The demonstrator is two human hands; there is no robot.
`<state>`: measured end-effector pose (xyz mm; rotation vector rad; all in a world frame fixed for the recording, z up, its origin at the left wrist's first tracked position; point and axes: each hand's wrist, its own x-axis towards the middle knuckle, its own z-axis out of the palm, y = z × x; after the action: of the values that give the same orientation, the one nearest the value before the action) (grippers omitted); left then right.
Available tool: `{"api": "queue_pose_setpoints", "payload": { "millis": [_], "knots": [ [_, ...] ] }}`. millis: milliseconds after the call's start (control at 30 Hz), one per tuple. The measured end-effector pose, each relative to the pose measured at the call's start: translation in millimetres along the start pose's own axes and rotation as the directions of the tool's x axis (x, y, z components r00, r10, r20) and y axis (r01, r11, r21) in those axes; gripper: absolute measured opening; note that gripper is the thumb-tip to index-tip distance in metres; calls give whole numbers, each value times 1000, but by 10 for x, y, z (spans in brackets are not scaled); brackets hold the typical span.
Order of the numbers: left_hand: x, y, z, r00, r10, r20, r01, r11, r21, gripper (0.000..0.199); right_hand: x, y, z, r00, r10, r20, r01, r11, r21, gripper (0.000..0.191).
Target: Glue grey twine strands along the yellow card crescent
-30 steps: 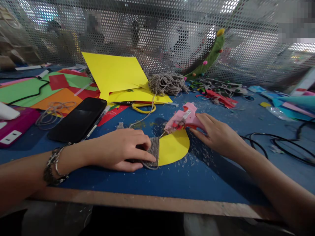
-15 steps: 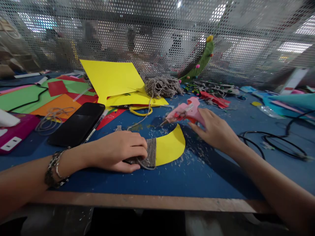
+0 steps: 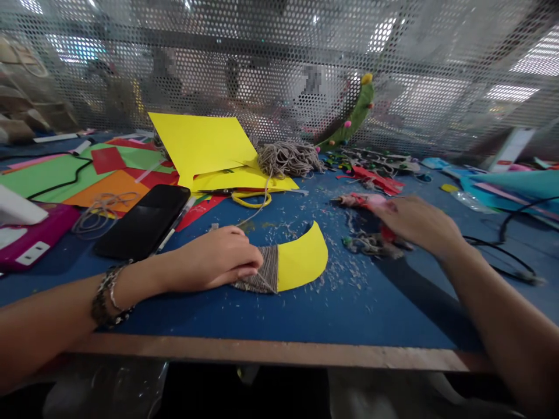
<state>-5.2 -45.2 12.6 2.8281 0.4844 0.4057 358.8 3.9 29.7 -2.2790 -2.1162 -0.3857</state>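
A yellow paper crescent (image 3: 303, 259) lies flat, its left part wound with grey yarn (image 3: 267, 269). Over the wound end rests my left hand (image 3: 227, 256), thumb and fingers pinched on the loose yarn strand. My right hand (image 3: 414, 224) is out to the right, its fingers partly hidden and blurred around the pink glue gun (image 3: 364, 201). The nozzle of the glue gun points left. Just below it sits a messy clump of grey yarn scraps (image 3: 375, 243).
Behind are a yarn hank (image 3: 288, 158), yellow-handled scissors (image 3: 253, 201) and a yellow sheet (image 3: 205, 145). A black phone (image 3: 146, 221) and a purple box (image 3: 37, 244) are at left. Black cable (image 3: 509, 267) runs at right. A perforated metal screen (image 3: 271, 64) stands behind the table.
My right hand has moved right with the glue gun, away from the crescent. The fingers of my left hand have closed into a pinch on the yarn strand.
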Motion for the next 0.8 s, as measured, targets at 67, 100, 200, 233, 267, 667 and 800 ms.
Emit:
{"api": "queue_pose_setpoints", "payload": {
  "millis": [67, 100, 200, 233, 267, 667, 800],
  "knots": [
    [1, 8, 4, 999, -23, -30, 22, 999, -26, 16, -129, -182, -168, 980, -47, -193, 50, 999, 14, 35],
    [2, 13, 3, 998, -43, -44, 42, 998, -43, 14, -220, -309, -260, 934, -157, -320, 187, 980, 63, 29],
    [8, 34, -10, 992, -94, -89, 87, 993, -77, 11, -544, -775, -509, 648, -672, -357, 758, 612, 224, 27],
    [9, 41, -13, 990, -97, -104, 88, 992, -85, 12, -645, -934, -571, 496, -793, -352, 866, 426, 260, 30],
    [9, 48, -15, 988, -93, -121, 82, 992, -93, 14, -729, -1081, -619, 365, -880, -304, 919, 288, 268, 32],
    [-4, -41, 42, 976, -26, -217, 37, 998, 45, 22, -715, -1453, -430, 131, -958, -254, 980, 164, -116, 23],
    [-26, -6, 22, 973, 45, -227, -6, 986, 166, 21, -682, -1391, -415, 178, -942, -286, 977, 203, -62, 25]
  ]
}}
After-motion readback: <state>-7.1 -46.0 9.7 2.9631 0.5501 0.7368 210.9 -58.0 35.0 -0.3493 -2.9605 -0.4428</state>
